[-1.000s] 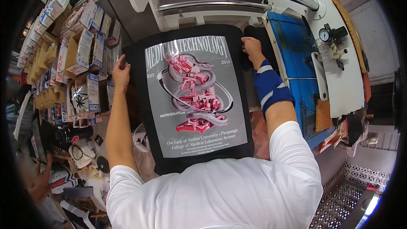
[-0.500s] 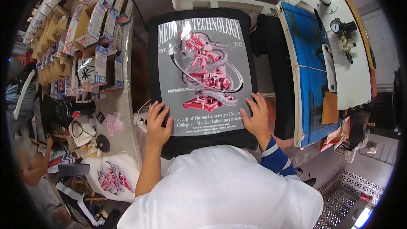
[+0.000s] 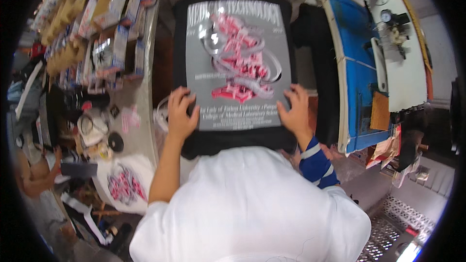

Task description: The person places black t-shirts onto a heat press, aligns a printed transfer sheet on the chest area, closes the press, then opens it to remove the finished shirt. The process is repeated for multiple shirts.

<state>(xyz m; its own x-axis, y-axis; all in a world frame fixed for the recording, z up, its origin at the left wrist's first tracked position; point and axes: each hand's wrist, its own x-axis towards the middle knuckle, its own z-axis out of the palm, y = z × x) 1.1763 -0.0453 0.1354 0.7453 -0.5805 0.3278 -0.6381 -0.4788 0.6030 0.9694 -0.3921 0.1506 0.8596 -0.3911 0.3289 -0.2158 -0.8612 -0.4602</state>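
Note:
A black shirt or similar black fabric [image 3: 228, 140] lies spread flat in front of me. On top of it is a glossy grey printed transfer sheet [image 3: 200, 90] with pale lettering and a pink-and-grey picture. My left hand [image 3: 182, 114] rests at the sheet's lower left edge, fingers spread. At the lower right edge lies my right hand [image 3: 296, 111], its fingers also apart. Neither hand grips anything; both seem to touch the edges of the sheet and the fabric beside it. Motion blurs the view slightly.
Another black fabric piece [image 3: 326, 87] hangs beside a blue panel [image 3: 357, 82] at right, near a pressure gauge [image 3: 386, 16]. Stacked cardboard boxes [image 3: 109, 51] fill the left side. Below them lies a white cloth [image 3: 109, 165] with a pink print. Another person's arm [image 3: 41, 182] shows far left.
The whole scene has shifted upward in the picture as my head moved. Both hands stay at the sheet's lower sides, fingers still spread; the sheet lies the same way on the fabric.

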